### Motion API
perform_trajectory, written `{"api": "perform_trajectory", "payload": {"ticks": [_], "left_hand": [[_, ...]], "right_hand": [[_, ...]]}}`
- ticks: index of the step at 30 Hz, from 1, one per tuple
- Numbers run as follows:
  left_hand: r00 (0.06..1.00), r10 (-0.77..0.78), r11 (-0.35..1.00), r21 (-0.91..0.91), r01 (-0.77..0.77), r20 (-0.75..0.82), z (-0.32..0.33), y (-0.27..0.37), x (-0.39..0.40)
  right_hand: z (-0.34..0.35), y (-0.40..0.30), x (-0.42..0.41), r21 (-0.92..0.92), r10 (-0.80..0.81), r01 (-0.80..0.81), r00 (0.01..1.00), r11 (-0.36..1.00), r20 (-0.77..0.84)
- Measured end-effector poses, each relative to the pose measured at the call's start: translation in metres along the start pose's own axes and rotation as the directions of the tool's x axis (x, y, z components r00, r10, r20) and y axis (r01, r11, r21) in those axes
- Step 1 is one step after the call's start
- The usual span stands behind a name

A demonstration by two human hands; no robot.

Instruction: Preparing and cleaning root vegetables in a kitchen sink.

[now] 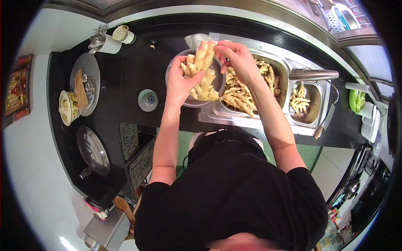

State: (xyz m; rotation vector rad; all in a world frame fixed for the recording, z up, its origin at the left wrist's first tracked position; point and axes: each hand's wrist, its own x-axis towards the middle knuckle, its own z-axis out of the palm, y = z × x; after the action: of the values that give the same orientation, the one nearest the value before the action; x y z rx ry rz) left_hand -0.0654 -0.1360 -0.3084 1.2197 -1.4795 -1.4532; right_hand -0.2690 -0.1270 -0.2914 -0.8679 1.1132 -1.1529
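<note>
My left hand (182,82) grips a large branched piece of fresh ginger root (204,82), thumb across its front, above a clear round bowl (223,67). At the top end of that root, the fingers of my right hand (236,58) touch a pale pink-tipped stub; whether they pinch a bit of it cannot be told. Beneath my right forearm, a heap of ginger roots (240,97) fills much of the larger steel sink basin (284,67). Several smaller ginger pieces (300,102) lie in the small basin (317,102).
A metal faucet (314,74) reaches over the sink. At its right front corner lies a cleaver (328,117). Left of the bowl stand a small white bowl (148,100), a round metal tray (94,62) with wooden sticks and a floral enamel pot (67,108). A white cloth (196,40) lies behind.
</note>
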Motion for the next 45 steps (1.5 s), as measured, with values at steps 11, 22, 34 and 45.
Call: {"api": "perform_trajectory", "payload": {"ticks": [11, 22, 34, 45], "left_hand": [[0.981, -0.083, 0.883, -0.443, 0.154, 0.175, -0.005, 0.002, -0.006], [0.973, -0.119, 0.839, -0.505, 0.204, 0.196, -0.005, 0.003, -0.009], [0.931, -0.135, 0.707, -0.625, 0.33, 0.338, -0.005, -0.003, -0.015], [0.971, -0.106, 0.775, -0.594, 0.215, 0.213, -0.008, -0.006, -0.013]], "right_hand": [[-0.001, -0.015, -0.005, 0.222, 0.055, -0.07, 0.996, 0.972, 0.075], [0.002, -0.033, -0.006, -0.058, 0.034, -0.031, 0.999, 0.998, 0.037], [-0.003, -0.008, 0.009, 0.146, 0.153, -0.166, 0.983, 0.975, 0.098], [0.012, -0.042, -0.005, -0.124, 0.102, -0.099, 0.995, 0.987, 0.017]]}}
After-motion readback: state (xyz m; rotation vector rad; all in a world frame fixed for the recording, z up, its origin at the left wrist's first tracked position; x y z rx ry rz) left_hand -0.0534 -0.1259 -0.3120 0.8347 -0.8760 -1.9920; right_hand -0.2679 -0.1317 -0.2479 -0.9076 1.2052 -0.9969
